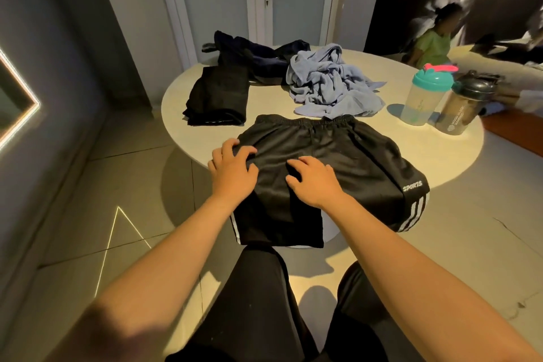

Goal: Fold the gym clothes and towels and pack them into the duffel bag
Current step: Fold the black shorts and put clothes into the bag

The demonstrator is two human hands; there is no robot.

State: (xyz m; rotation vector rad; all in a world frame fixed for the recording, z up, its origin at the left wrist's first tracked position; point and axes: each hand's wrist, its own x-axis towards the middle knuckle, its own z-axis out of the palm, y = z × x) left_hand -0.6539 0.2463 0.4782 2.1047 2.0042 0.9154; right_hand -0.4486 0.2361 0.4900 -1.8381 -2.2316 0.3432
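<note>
Smoothing the shorts [338, 156], we press left hand [232, 169] and right hand [313, 181] flat, gripping nothing. We should clear wrinkles before folding.

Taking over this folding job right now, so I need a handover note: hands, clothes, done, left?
Left hand and right hand: both rest on the black white-striped sports shorts, spread at the near edge of the round cream table.
Done: one folded black garment, left side.
Left: fold shorts, crumpled light-blue towel, dark navy garment behind; pack all. No duffel bag in view.
</note>
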